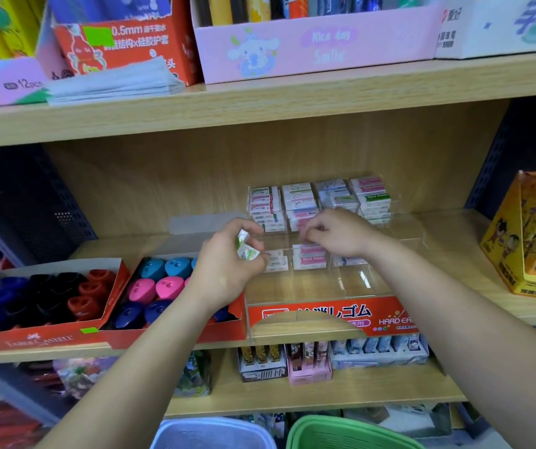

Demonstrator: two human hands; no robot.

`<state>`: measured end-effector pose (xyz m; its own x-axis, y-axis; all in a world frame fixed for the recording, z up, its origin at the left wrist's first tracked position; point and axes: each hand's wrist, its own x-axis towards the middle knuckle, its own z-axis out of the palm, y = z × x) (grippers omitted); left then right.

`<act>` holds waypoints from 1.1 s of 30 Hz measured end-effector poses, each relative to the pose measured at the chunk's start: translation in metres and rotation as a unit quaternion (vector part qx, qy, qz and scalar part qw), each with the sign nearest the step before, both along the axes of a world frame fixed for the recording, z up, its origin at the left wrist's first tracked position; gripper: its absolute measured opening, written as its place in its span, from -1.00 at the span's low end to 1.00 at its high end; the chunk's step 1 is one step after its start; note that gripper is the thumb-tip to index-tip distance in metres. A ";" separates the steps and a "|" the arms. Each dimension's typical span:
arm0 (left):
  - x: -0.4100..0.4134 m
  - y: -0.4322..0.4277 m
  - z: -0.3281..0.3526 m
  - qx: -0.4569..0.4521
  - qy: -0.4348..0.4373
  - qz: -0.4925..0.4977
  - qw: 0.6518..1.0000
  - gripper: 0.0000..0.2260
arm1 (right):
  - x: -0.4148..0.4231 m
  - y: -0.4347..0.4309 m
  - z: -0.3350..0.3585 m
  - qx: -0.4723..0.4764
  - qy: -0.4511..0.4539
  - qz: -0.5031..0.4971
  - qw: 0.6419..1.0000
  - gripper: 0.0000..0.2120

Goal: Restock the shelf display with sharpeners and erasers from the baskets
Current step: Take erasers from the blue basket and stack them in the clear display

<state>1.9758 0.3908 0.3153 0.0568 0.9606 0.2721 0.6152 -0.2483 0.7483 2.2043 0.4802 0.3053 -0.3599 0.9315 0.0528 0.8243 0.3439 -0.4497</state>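
Wooden shop shelving, with a clear eraser display tray point(325, 315) on the middle shelf point(454, 241), just right of two red boxes of sharpeners point(163, 288). Back row of the tray packed with stacked erasers point(299, 202); second row partly filled; front row bare. Left hand point(227, 264) curled round a small green-and-white eraser point(245, 247), long axis tilted near upright, at the tray's left edge beside the second row. Right hand point(337, 234) over the middle of that row, fingertips drawn together low among the erasers; cannot tell whether gripping one. Hands close but apart. Open slots just right of and below the held eraser, so probably a short move rightward and down, laying it flat. Pale blue basket point(211, 432) and green basket point(341, 429) below.
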 end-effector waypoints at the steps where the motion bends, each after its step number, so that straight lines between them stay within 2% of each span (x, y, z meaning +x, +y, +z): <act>1: 0.001 -0.003 0.002 -0.003 -0.001 -0.001 1.000 -0.68 | 0.001 -0.003 0.001 0.026 -0.009 -0.010 1.000 -0.72; 3: 0.006 -0.008 0.006 -0.026 -0.025 -0.022 0.999 -0.63 | 0.004 -0.015 0.005 0.101 -0.007 -0.035 0.994 -0.71; 6: 0.016 -0.019 0.012 -0.082 -0.110 -0.075 0.988 -0.57 | 0.005 -0.046 0.012 0.153 0.101 -0.040 0.982 -0.78; 10: 0.028 -0.030 0.012 -0.073 -0.087 -0.151 0.982 -0.43 | -0.002 -0.091 0.015 0.011 0.296 0.025 0.955 -0.90; 13: 0.040 -0.034 0.008 -0.070 -0.077 -0.168 0.980 -0.33 | -0.001 -0.102 0.009 -0.039 0.387 0.000 0.921 -0.81; 16: 0.048 -0.037 0.006 -0.067 -0.103 -0.163 0.979 -0.34 | 0.008 -0.105 0.008 -0.053 0.420 -0.041 0.905 -0.77; 19: 0.053 -0.039 0.001 -0.073 -0.140 -0.148 0.976 -0.46 | 0.017 -0.110 0.007 -0.077 0.439 -0.039 0.894 -0.77; 24: 0.060 -0.038 -0.005 -0.059 -0.168 -0.121 0.977 -0.53 | 0.023 -0.113 0.004 -0.080 0.472 -0.033 0.877 -0.77; 30: 0.064 -0.037 -0.005 -0.050 -0.147 -0.101 0.983 -0.55 | 0.029 -0.112 0.005 -0.082 0.441 -0.022 0.893 -0.91; 33: 0.056 -0.033 -0.005 -0.039 -0.134 -0.060 0.988 -0.59 | 0.040 -0.107 0.011 -0.079 0.509 -0.078 0.854 -0.96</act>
